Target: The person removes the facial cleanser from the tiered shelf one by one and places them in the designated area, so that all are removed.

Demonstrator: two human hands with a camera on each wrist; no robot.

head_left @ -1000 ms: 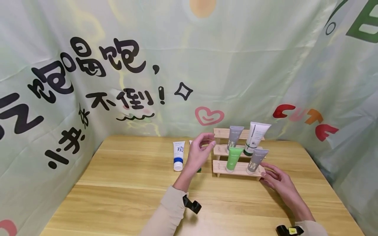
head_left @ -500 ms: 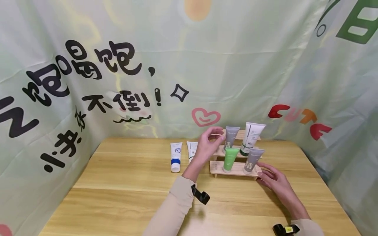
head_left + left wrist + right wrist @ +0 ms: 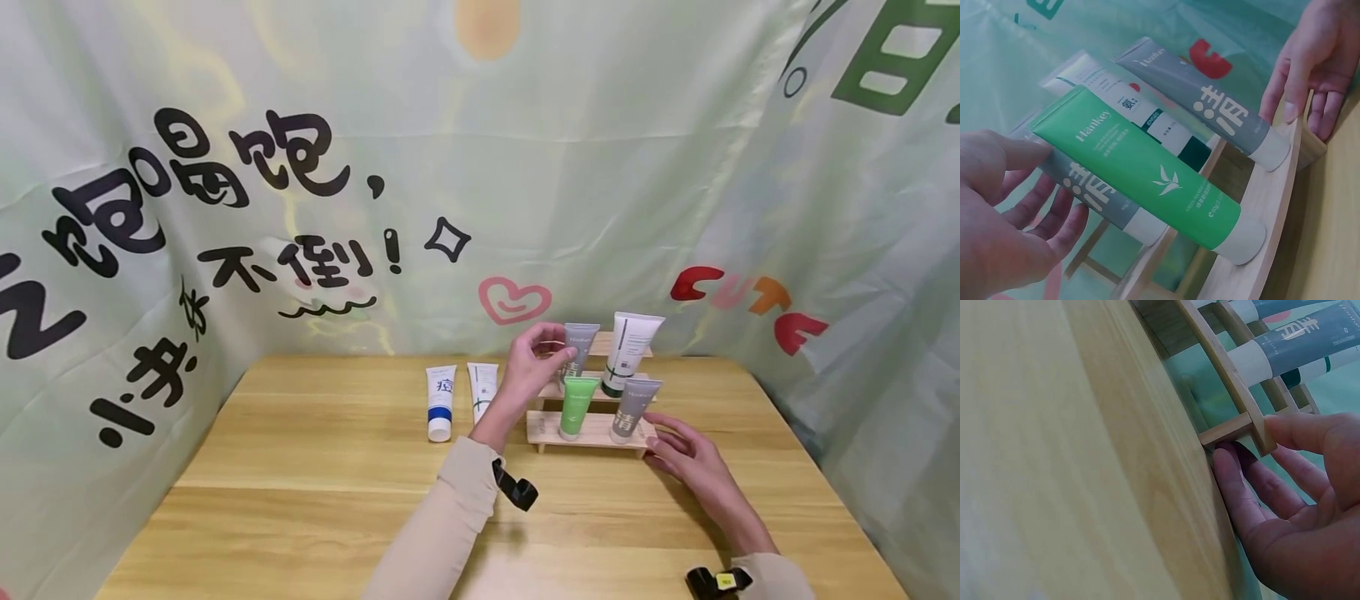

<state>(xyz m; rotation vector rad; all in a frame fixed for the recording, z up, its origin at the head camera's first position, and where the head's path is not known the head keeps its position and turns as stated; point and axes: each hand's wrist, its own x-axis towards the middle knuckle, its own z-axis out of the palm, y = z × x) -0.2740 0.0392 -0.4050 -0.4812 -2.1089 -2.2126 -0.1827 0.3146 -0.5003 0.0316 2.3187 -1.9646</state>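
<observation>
A stepped wooden display rack holds several upright squeeze tubes. My left hand holds the upper part of the grey tube on the middle step, thumb on one face and fingers around its side. On the bottom step stand a green tube and a second grey tube. A larger white tube with a dark green cap stands on the middle step at the right. My right hand pinches the right end of the bottom step, as the right wrist view shows.
On the wooden table, left of the rack, lie a white tube with a blue band and a white tube with green marks. My left forearm partly hides the latter. A printed curtain rises behind and beside the table.
My left hand has moved right from beside the rack to the grey tube on the middle step and taken hold of it. My right hand keeps its place at the rack's end.
</observation>
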